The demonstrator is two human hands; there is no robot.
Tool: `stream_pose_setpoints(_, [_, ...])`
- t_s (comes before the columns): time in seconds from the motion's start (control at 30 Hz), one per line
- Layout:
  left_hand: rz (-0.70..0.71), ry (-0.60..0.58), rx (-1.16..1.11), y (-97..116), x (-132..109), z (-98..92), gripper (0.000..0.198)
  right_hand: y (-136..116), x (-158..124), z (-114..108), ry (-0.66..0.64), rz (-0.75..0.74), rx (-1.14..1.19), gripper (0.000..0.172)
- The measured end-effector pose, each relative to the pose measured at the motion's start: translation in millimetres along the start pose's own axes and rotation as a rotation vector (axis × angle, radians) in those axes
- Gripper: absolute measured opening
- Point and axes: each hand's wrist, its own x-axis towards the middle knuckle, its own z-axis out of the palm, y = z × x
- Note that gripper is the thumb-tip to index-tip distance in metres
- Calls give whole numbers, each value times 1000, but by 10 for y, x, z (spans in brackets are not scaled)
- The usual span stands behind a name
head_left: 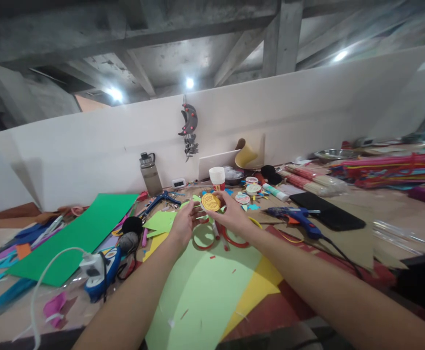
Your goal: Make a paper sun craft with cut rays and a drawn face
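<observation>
A round yellow disc [211,202] is held up above the table in my right hand [230,212], its thumb and fingers at the disc's edge. Just left of the disc is my left hand [187,221], fingers spread and curved towards it; no object shows in it. Red-handled scissors [204,238] lie under the hands on a pale green sheet [207,277], with a yellow sheet [261,291] partly beneath it. Small red scraps dot the green sheet. Behind the disc stand stacked white paper cups [217,176].
A blue glue gun [303,218] and a black phone-like slab [327,211] lie to the right. On the left are a green sheet [77,238] and a blue power strip [105,274] with a white cable. A bottle [150,174] stands by the white partition [88,155].
</observation>
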Motion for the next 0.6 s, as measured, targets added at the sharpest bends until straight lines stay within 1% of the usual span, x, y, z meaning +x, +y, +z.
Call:
stream_pose_setpoints(0.07, [-14, 1, -4, 7, 0, 4, 29, 5, -6, 6, 8, -3, -8, 47])
stream_pose_setpoints(0.17, [-55, -44, -27, 2, -12, 29, 33, 7, -30, 24, 7, -36, -60, 49])
stream_pose_setpoints(0.23, [-55, -68, 1, -6, -27, 44, 31, 8, -48, 38, 2, -79, -103, 50])
stream_pose_setpoints(0.33, [-56, -59, 57, -13, -44, 49, 28, 10, -65, 52, -7, -121, -150, 50])
stream_pose_setpoints(0.47, [-58, -43, 66, -11, -28, 23, 26, -5, -66, 35, -39, -86, -175, 60])
stream_pose_setpoints(0.6, [-22, -22, 107, -15, -4, 1, 28, -26, -60, 11, -45, -39, -163, 63])
